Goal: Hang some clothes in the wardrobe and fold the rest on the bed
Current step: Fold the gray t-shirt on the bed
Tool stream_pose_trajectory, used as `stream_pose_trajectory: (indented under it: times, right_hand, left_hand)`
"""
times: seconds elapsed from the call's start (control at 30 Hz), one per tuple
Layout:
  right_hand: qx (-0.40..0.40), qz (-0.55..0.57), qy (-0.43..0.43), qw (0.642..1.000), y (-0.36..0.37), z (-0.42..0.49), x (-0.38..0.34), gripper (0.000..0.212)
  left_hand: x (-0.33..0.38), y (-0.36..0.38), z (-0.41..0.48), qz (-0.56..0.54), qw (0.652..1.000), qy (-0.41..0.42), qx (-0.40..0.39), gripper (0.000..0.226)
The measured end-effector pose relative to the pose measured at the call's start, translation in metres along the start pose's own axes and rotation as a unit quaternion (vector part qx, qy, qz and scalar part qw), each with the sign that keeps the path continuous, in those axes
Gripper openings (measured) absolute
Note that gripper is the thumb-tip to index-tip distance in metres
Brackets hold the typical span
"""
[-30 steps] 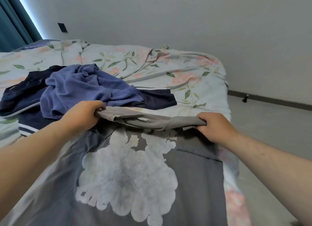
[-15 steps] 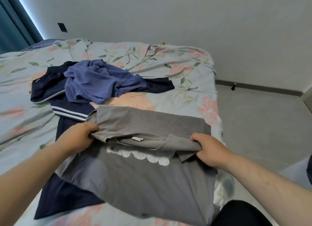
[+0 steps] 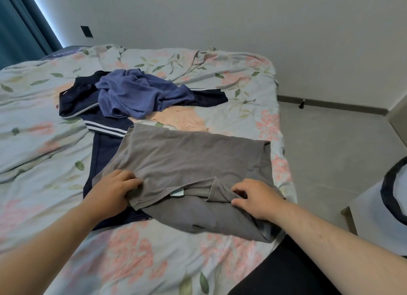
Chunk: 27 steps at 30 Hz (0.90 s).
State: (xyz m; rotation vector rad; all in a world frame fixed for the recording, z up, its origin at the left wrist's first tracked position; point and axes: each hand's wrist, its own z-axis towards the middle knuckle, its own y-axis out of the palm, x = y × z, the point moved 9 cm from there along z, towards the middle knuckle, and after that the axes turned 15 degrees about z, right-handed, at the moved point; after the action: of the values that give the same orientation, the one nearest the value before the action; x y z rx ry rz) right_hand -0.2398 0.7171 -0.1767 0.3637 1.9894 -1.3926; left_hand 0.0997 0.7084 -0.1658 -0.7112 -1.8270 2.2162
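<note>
A grey T-shirt lies folded over on the floral bed near its right edge, with a pale label showing at the collar. My left hand holds the shirt's near left edge, fingers on top and thumb hidden under the cloth. My right hand rests on the shirt's near right part with loosely spread fingers. Behind the shirt lie a crumpled blue garment, a navy garment with white stripes and a peach garment. No wardrobe is in view.
The bed's right edge drops to grey floor. A pale piece of furniture with a white and navy item stands at the right. My dark-clad leg is against the bed. A teal curtain hangs at far left.
Both hands pulled the shirt's upper half toward me and down, folding it over so the white print is covered. The right hand's fingers have loosened.
</note>
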Motion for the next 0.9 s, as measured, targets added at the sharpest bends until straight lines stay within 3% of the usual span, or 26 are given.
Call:
stream_pose_trajectory:
  times: [0.07, 0.27, 0.37, 0.43, 0.5, 0.53, 0.6, 0.63, 0.67, 0.73, 0.77, 0.9]
  right_hand:
    - [-0.017, -0.02, -0.028, 0.999, 0.01, -0.004, -0.012, 0.01]
    - [-0.07, -0.058, -0.016, 0.996, 0.033, -0.03, -0.002, 0.023]
    - [-0.073, -0.069, -0.026, 0.995, 0.036, -0.039, -0.003, 0.024]
    - [-0.084, -0.05, -0.022, 0.995, 0.039, -0.046, -0.001, 0.025]
    - [-0.019, 0.033, -0.007, 0.999, 0.026, -0.047, 0.003, 0.026]
    - [0.071, 0.083, -0.004, 0.994, 0.007, -0.046, 0.008, 0.024]
    - [0.286, 0.112, 0.024, 0.951, -0.037, -0.049, 0.03, 0.014]
    - [0.352, 0.106, 0.072, 0.927, -0.054, -0.052, 0.042, 0.018]
    - [0.369, 0.129, 0.142, 0.909, -0.059, -0.052, 0.062, 0.031]
    - [0.335, 0.277, 0.27, 0.859, -0.044, -0.046, 0.099, 0.044]
    - [0.316, 0.351, 0.293, 0.831, -0.035, -0.042, 0.108, 0.044]
    - [0.256, 0.536, 0.263, 0.76, -0.015, -0.026, 0.107, 0.018]
  left_hand:
    - [0.01, 0.0, -0.002, -0.015, 1.0, 0.026, 0.002, 0.059]
    - [0.003, 0.005, -0.027, -0.006, 0.999, 0.016, -0.032, 0.061]
    - [0.001, 0.008, -0.031, -0.028, 0.998, -0.017, -0.059, 0.057]
    - [0.007, 0.01, -0.031, -0.086, 0.991, -0.046, -0.087, 0.066]
    - [0.026, 0.009, -0.026, -0.135, 0.985, -0.045, -0.097, 0.072]
    - [0.038, 0.013, -0.021, -0.133, 0.984, -0.038, -0.112, 0.072]
    - [0.058, 0.032, -0.015, -0.083, 0.976, -0.034, -0.196, 0.089]
    - [0.065, 0.04, -0.014, -0.044, 0.971, -0.037, -0.233, 0.101]
    - [0.068, 0.045, -0.011, -0.015, 0.965, -0.045, -0.26, 0.11]
    - [0.071, 0.044, -0.003, -0.01, 0.957, -0.072, -0.282, 0.126]
    - [0.073, 0.04, 0.003, -0.026, 0.955, -0.085, -0.284, 0.132]
    - [0.103, 0.017, 0.029, -0.106, 0.967, -0.055, -0.224, 0.126]
